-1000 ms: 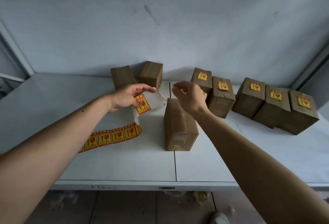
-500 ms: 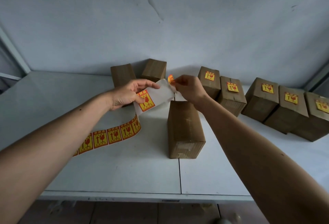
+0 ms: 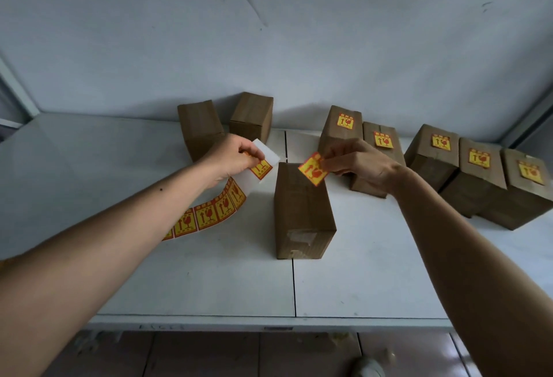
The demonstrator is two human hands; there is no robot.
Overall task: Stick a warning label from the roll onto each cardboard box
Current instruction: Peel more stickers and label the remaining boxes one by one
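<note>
My right hand [image 3: 359,164] pinches a loose yellow-and-red warning label [image 3: 312,169] just above the far top edge of a bare cardboard box [image 3: 302,209] in the middle of the table. My left hand [image 3: 233,156] grips the white backing end of the label strip [image 3: 215,209], which trails down to the left across the table under my forearm. Two more bare boxes [image 3: 199,126] [image 3: 251,116] stand at the back. Several labelled boxes [image 3: 434,152] line the right side.
The white table [image 3: 209,281] has a seam down its middle and a front edge near me. A grey wall [image 3: 269,32] closes the back. Below the edge lies a tiled floor [image 3: 209,355] with a shoe tip [image 3: 368,367].
My right hand has peeled the label off the backing and carried it right, over the middle box. My left hand pulled the strip end slightly left.
</note>
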